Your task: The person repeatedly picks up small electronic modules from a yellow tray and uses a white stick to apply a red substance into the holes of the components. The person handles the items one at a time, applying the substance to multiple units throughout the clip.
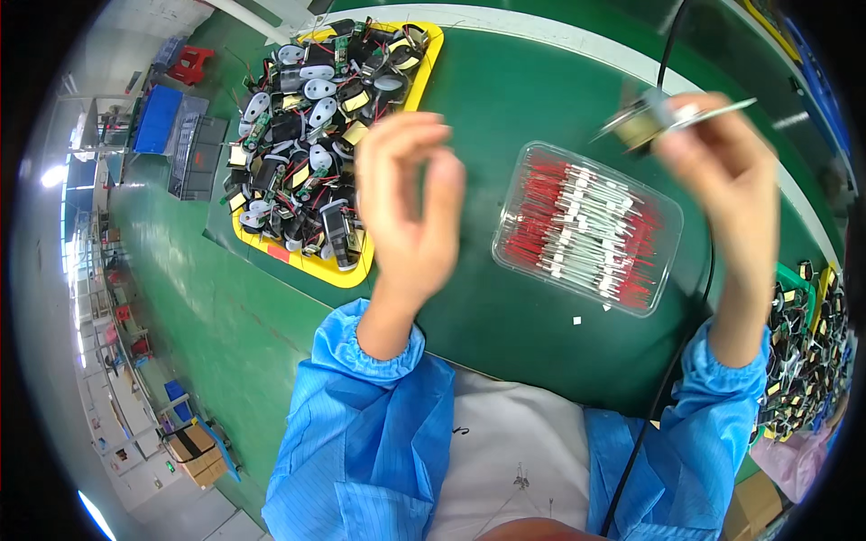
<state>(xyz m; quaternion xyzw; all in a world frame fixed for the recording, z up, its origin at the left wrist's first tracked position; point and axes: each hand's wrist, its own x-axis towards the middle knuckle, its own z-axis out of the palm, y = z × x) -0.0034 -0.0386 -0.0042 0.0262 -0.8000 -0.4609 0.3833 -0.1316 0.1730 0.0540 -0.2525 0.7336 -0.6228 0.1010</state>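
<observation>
Right hand [717, 149] clenched on a small coil part [642, 126], raised above the green counter [505, 298], thin lead pointing right, long axis roughly level. Left hand [410, 212] released, empty (blurred). Clear tray [586, 225] of red-wired pieces and yellow tray [338, 270] both full: seemingly much left.

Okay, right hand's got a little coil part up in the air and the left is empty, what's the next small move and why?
Probably lower the left hand to the clear tray of red-wired parts and pick one. The right hand already holds the small coil part raised above that tray, while the left hand is open, holds nothing and hovers between the yellow tray and the clear one.
</observation>
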